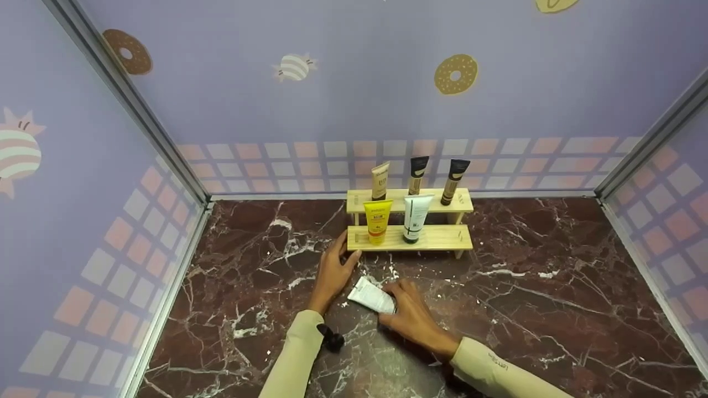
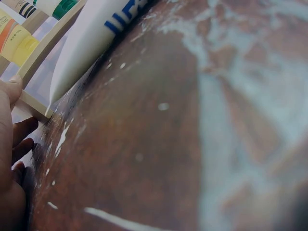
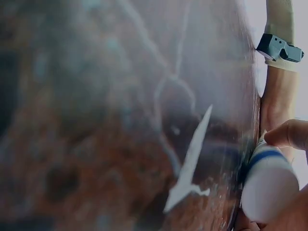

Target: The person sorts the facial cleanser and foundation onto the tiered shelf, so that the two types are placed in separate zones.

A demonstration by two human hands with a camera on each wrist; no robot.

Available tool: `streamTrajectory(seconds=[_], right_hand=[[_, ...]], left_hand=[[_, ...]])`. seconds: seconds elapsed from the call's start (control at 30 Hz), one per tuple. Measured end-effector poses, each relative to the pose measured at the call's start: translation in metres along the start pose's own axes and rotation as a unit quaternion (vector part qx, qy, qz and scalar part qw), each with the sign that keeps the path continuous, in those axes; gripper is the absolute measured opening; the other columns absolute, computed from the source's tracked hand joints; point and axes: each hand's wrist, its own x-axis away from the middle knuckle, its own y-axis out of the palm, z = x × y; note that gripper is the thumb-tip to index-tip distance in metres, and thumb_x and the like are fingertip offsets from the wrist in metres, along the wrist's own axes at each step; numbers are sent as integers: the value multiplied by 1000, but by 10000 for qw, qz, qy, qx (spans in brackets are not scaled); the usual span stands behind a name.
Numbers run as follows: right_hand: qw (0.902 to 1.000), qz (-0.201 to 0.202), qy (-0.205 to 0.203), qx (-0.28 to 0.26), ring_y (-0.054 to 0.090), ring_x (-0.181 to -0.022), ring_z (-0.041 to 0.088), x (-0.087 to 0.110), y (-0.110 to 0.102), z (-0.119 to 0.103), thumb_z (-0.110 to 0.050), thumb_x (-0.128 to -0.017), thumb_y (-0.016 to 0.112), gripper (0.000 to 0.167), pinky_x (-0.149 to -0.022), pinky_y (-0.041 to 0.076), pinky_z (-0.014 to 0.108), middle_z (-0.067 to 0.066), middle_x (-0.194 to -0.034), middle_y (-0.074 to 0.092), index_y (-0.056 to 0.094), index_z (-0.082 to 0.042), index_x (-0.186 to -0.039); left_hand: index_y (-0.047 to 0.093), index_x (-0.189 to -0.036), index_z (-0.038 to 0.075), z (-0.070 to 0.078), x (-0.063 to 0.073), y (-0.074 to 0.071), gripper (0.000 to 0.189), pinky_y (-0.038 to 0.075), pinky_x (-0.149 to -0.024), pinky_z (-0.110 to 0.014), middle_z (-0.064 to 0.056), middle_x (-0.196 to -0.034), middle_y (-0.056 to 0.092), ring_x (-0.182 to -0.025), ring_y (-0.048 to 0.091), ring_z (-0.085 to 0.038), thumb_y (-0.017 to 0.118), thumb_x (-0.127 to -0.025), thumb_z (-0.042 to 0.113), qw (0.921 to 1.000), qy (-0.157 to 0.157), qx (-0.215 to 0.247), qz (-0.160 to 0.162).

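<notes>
My right hand (image 1: 412, 315) grips a white squeeze tube (image 1: 371, 296) by its rounded end, low over the tabletop. The tube's flat crimped end points left toward the other hand. In the right wrist view the tube's white end (image 3: 269, 195) and a blue band show beside the thumb. My left hand (image 1: 332, 273) holds the left end of a two-tier wooden rack (image 1: 437, 237), thumb at the front edge and fingers at the side. On the lower tier stand a yellow tube (image 1: 377, 224) and a white tube with a dark cap (image 1: 416, 218).
The upper tier carries a beige tube (image 1: 380, 181) and two dark tubes, one in the middle (image 1: 418, 176) and one at the right (image 1: 455, 182). White specks lie on the marbled tabletop (image 1: 553, 309). Patterned panels enclose the back and both sides.
</notes>
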Motion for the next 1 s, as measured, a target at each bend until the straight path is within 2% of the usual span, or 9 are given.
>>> streamTrajectory(seconds=[0.17, 0.3, 0.53, 0.67, 0.83, 0.9, 1.0], right_hand=[[9994, 21, -277, 186, 54, -100, 22, 1, 0, 1, -7, -72, 87, 54, -86, 49, 40, 6, -108, 60, 73, 0, -123], [9987, 1, -412, 304, 53, -99, 21, 0, -1, 2, -7, -74, 92, 51, -86, 48, 40, 5, -107, 58, 73, -2, -122], [9987, -103, -324, 369, 54, -101, 22, -3, -3, 0, -17, -75, 100, 54, -88, 50, 44, 5, -111, 62, 74, -4, -120], [9984, -123, -462, 291, 59, -102, 26, -3, -6, 4, -14, -74, 99, 51, -86, 54, 50, 10, -114, 66, 75, -2, -119], [9982, -262, -541, 14, 67, -109, 41, -1, -11, 9, -8, -74, 96, 48, -93, 58, 64, 19, -121, 69, 76, 0, -116], [9982, -381, -444, -113, 68, -109, 42, -1, -15, 9, -7, -75, 96, 47, -94, 58, 63, 20, -120, 70, 77, 0, -117], [9985, -444, -294, -144, 66, -105, 32, 1, -19, 8, -7, -76, 96, 48, -92, 58, 51, 14, -117, 72, 78, -1, -119]], left_hand=[[40, -166, -8, 2, 0, -1, 71, 52, -116, -51, -31, -158, 52, -142, 61, -38, 72, -110, 22, 9999, -68, 57, -51], [41, -166, -8, 1, 0, -2, 71, 51, -116, -50, -31, -158, 53, -142, 61, -37, 73, -110, 22, 10000, -72, -7, -34], [42, -165, -7, 2, -1, -1, 70, 51, -117, -49, -31, -156, 54, -142, 62, -38, 73, -109, 23, 10000, -84, -48, 17], [42, -166, -6, 1, -1, 0, 71, 50, -117, -48, -30, -156, 54, -142, 61, -38, 73, -109, 24, 9999, -90, -46, -19], [42, -166, -6, 1, 0, 1, 71, 51, -117, -49, -30, -155, 55, -142, 61, -39, 73, -109, 24, 9999, -113, -56, -31], [42, -166, -6, 1, 0, 1, 71, 51, -117, -50, -30, -156, 54, -141, 62, -40, 73, -109, 24, 9999, -128, -67, -24], [42, -165, -7, 1, 1, 0, 71, 51, -116, -51, -31, -158, 53, -141, 62, -41, 73, -109, 24, 9999, -90, -47, -4]])
